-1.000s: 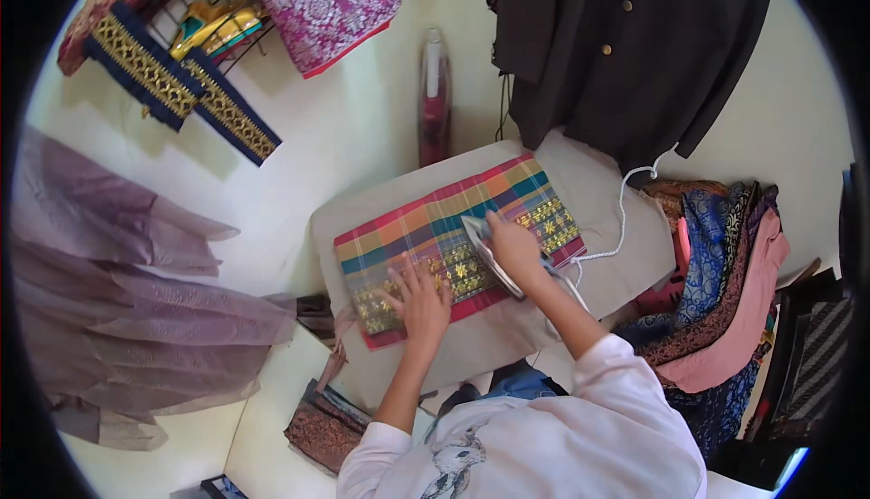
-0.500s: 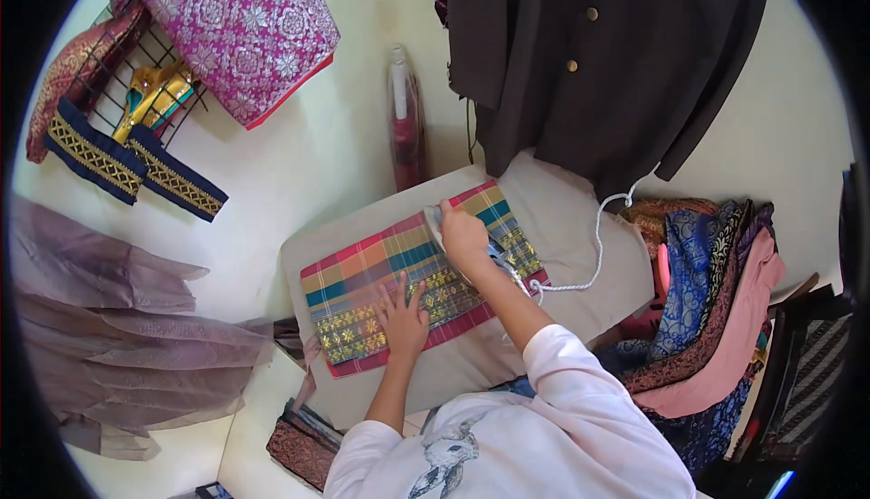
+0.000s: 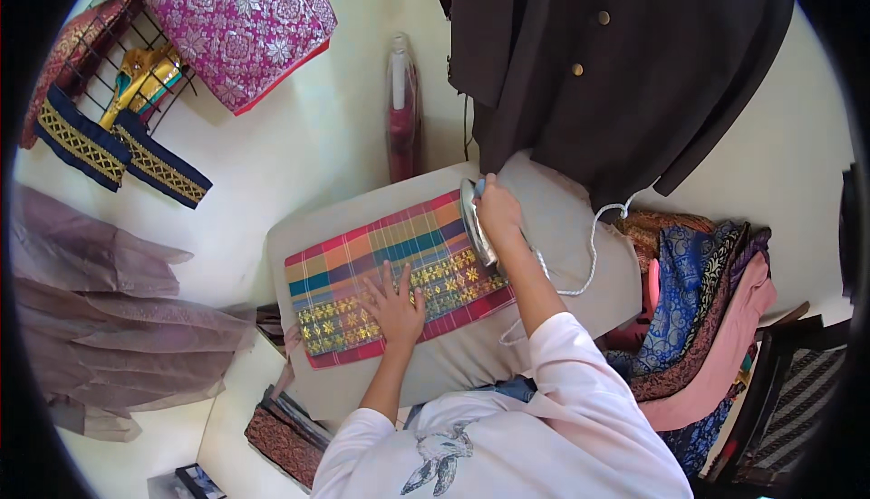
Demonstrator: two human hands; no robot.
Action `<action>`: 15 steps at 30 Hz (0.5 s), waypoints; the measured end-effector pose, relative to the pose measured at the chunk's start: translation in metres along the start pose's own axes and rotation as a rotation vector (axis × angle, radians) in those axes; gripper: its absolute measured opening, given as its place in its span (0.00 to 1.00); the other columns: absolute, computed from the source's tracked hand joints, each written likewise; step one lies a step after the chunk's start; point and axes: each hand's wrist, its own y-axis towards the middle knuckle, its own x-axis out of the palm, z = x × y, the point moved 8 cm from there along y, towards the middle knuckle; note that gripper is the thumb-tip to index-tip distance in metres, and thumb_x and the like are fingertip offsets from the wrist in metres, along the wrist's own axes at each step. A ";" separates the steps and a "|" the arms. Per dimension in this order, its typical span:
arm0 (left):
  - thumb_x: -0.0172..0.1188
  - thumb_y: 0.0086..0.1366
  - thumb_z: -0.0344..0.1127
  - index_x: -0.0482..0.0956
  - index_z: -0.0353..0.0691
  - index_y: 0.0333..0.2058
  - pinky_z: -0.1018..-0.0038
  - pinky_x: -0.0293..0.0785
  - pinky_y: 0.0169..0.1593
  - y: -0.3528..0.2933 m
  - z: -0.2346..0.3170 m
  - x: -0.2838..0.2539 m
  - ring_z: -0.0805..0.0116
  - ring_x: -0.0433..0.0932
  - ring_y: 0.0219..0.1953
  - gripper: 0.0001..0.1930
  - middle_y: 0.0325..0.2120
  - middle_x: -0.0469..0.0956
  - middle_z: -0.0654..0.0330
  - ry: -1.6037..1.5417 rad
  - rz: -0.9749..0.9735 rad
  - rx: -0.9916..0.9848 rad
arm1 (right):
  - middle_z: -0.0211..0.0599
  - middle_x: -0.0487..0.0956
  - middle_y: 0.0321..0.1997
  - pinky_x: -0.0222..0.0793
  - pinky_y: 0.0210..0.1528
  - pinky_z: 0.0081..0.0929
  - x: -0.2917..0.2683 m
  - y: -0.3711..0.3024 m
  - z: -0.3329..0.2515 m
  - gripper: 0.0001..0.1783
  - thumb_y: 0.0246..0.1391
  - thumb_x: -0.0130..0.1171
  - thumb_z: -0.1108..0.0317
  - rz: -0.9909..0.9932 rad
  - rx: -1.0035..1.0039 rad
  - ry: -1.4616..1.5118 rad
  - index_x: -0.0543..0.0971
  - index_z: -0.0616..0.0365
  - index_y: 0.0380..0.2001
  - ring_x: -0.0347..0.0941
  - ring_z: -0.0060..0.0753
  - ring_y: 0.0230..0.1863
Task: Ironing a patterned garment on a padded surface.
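A folded plaid cloth with a band of gold motifs lies on the beige padded ironing surface. My left hand rests flat on its gold band, fingers spread. My right hand is wrapped round the handle of a clothes iron, whose silvery body stands at the cloth's right end. Whether the iron's soleplate touches the cloth or is tilted off it, I cannot tell. A white cord runs from near my right forearm, over the padded surface, toward the dark jacket.
A dark jacket with gold buttons hangs behind the surface. Folded fabrics are heaped to the right. At upper left, a purple patterned cloth hangs by a wire rack. Sheer mauve fabric hangs at left.
My right hand has moved the iron right, from on the cloth to its right end. My left hand remains spread on the cloth. The whole view has shifted slightly.
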 end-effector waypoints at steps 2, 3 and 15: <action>0.45 0.62 0.47 0.63 0.58 0.58 0.31 0.34 0.58 -0.001 0.005 0.001 0.35 0.39 0.65 0.24 0.65 0.47 0.59 -0.005 -0.009 0.007 | 0.53 0.78 0.30 0.70 0.34 0.48 -0.001 -0.011 0.007 0.20 0.48 0.58 0.63 -0.002 0.032 0.004 0.67 0.64 0.40 0.75 0.55 0.33; 0.45 0.62 0.47 0.62 0.60 0.59 0.32 0.34 0.58 -0.003 -0.001 0.001 0.36 0.39 0.65 0.24 0.65 0.47 0.60 0.014 -0.013 -0.001 | 0.53 0.77 0.29 0.69 0.34 0.48 0.003 -0.029 0.000 0.20 0.49 0.58 0.63 -0.045 -0.011 0.007 0.67 0.65 0.40 0.75 0.56 0.33; 0.44 0.63 0.55 0.54 0.67 0.62 0.34 0.32 0.60 -0.002 -0.025 -0.007 0.40 0.38 0.66 0.28 0.67 0.41 0.62 0.020 -0.034 -0.020 | 0.55 0.78 0.29 0.71 0.35 0.49 0.000 -0.066 -0.018 0.22 0.48 0.59 0.59 -0.037 -0.041 0.007 0.65 0.61 0.40 0.76 0.56 0.33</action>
